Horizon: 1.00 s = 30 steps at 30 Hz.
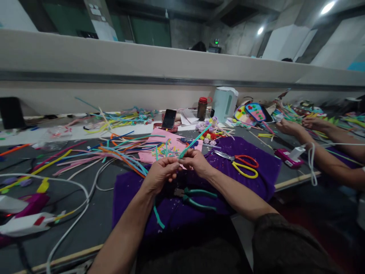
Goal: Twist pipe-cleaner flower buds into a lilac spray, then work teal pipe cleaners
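Observation:
My right hand [195, 161] is closed on a teal pipe cleaner [196, 139], which slants up to the right from the fingers. My left hand [162, 174] meets it fingertip to fingertip, its fingers pinched together; what lies between them is too small to tell. Both hands are above a purple cloth [128, 190]. Green-handled pliers [196, 197] lie just below the hands. Scissors [239, 161] with red and yellow handles rest on the cloth to the right. A pink sheet [148, 150] with small cut pieces is behind the hands.
Pipe cleaners [114, 150] spread over the left. White cables [85, 194] cross the table at left. Behind stand a phone [169, 118], a brown bottle [202, 109] and a pale kettle [224, 103]. At the right, another person's hands [293, 127] hold something beside a pink power strip [288, 158].

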Motion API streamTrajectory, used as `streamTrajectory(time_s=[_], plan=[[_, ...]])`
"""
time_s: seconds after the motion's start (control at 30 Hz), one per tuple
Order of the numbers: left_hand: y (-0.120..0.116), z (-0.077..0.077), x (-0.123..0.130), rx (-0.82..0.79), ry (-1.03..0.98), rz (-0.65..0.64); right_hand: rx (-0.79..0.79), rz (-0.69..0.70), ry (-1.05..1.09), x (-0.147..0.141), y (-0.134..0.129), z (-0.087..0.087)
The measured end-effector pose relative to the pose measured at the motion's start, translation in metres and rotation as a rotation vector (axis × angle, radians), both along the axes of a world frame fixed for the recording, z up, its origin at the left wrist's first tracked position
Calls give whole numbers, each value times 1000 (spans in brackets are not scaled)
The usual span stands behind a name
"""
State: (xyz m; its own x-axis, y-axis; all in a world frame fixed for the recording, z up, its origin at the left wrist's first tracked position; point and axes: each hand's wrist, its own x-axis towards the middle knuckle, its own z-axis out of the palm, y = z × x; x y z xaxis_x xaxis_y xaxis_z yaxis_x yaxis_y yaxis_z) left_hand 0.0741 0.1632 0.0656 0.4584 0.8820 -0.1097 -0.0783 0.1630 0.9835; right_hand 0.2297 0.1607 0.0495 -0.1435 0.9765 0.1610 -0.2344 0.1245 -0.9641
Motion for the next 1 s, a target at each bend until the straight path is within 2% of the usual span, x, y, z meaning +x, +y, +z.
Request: streamTrajectory(time_s=[0.23,0.4,0.5,0.6,0.67,0.73,0.77,0.8,0.87,1.0], plan=[[1,-1,1,67,65,52,44,5,-41,0,-3,6],[3,-1,-1,18,-35,103,64,11,-157,2,1,5],[4,1,-4,-19,-111,133,111,-81,-496,19,14,3],[4,1,-4,-35,-116,152,177,-465,-1119,55,27,5],[4,1,-3,-36,-110,148,129,-630,-1232,84,33,10],[3,0,-2,-30,-107,131,-35,-815,-1538,110,36,16],[3,0,-2,-24,-105,121,-104,-819,-1671,121,38,18],[2,0,-2,-18,-102,112,-121,-804,-1708,130,40,19],[2,0,-2,-10,-94,103,-129,-760,-1760,140,45,20],[1,0,-3,-10,-94,118,-148,-687,-1814,142,59,12]])
